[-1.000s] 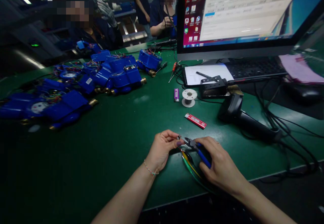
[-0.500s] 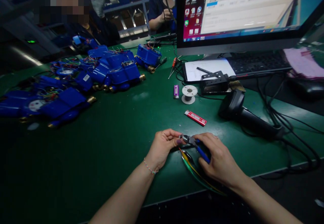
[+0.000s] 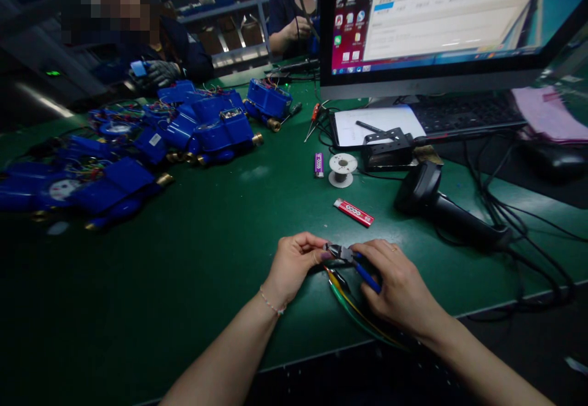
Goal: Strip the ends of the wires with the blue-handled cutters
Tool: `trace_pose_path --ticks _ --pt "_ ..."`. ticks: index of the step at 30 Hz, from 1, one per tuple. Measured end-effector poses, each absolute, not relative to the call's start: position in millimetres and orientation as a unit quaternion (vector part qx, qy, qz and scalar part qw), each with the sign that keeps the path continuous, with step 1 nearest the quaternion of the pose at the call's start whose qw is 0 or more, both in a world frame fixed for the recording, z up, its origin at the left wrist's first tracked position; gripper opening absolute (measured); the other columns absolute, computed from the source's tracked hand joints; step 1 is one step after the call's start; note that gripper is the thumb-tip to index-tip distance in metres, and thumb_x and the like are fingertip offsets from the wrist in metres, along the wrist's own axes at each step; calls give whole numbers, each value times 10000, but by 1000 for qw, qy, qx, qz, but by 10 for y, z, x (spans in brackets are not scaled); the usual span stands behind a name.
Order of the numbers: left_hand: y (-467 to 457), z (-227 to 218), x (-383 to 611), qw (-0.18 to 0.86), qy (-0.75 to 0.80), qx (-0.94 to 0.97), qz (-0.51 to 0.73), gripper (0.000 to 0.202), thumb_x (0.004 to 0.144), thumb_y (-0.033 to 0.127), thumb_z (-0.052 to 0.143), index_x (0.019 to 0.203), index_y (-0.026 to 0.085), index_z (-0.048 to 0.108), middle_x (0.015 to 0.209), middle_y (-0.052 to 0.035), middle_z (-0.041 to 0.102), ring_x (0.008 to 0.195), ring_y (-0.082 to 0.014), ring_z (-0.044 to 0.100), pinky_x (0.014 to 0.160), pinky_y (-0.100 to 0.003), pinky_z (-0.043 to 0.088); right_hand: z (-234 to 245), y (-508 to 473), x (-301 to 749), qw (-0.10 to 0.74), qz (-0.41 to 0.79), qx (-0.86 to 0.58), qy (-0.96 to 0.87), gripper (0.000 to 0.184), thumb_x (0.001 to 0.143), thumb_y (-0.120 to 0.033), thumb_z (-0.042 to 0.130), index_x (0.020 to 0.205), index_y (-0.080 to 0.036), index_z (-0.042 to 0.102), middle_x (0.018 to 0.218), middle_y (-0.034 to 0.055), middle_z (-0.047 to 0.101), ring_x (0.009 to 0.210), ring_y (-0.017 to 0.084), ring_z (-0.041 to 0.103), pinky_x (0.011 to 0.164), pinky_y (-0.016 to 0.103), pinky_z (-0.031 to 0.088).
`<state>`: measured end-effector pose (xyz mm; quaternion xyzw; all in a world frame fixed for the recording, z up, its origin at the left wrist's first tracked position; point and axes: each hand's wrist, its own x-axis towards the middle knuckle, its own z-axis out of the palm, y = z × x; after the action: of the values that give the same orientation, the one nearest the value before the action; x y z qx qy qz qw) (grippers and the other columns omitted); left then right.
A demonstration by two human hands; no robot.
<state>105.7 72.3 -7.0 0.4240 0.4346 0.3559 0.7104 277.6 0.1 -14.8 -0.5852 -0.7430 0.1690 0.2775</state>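
My left hand (image 3: 293,265) pinches the end of a thin wire near the front edge of the green table (image 3: 193,271). My right hand (image 3: 399,293) grips small blue-handled cutters (image 3: 351,261), whose jaws sit at the wire end by my left fingertips. A bundle of coloured wires (image 3: 356,311), green, yellow and red, trails from there under my right hand toward the table edge.
A red lighter (image 3: 353,212), a purple battery (image 3: 318,165), a solder spool (image 3: 342,169), a black barcode scanner (image 3: 441,207) and cables lie beyond my hands. A monitor (image 3: 441,20) stands behind; several blue meters (image 3: 202,127) cover the left. Two people sit at the far side.
My hands have barely moved and still hold wire and cutters. The person at the far left has lowered a gloved hand to the meters. The view shifted slightly.
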Motion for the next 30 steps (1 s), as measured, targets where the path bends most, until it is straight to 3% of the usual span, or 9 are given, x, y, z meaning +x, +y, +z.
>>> trace_pose_path --ticks 9,13,18,30 --pt "750 -104 1018 583 486 557 338 107 589 201 735 671 164 676 678 -11 667 614 -113 583 594 -200 446 -98 17 2875 324 304 -557 -702 452 586 -50 438 1007 -200 500 911 23 540 853 163 508 796 291 414" --pt "748 -128 1016 552 496 578 339 108 608 221 736 685 175 676 689 -6 668 623 -116 582 593 -203 439 -112 7 2918 327 257 -583 -698 418 596 -72 447 993 -194 495 911 33 535 866 179 502 799 310 413" --pt "719 -129 1007 480 497 640 337 111 658 272 713 727 193 678 708 -4 671 642 -128 591 633 -225 443 -170 -11 2883 253 185 -629 -711 418 632 -86 469 1038 -183 480 948 63 506 891 220 460 817 392 390" --pt "697 -106 1003 418 484 691 337 58 694 240 676 722 189 665 721 -15 670 658 -147 602 649 -246 440 -167 -3 2818 240 152 -618 -733 392 646 -80 457 1027 -170 483 901 69 494 842 217 447 766 381 409"
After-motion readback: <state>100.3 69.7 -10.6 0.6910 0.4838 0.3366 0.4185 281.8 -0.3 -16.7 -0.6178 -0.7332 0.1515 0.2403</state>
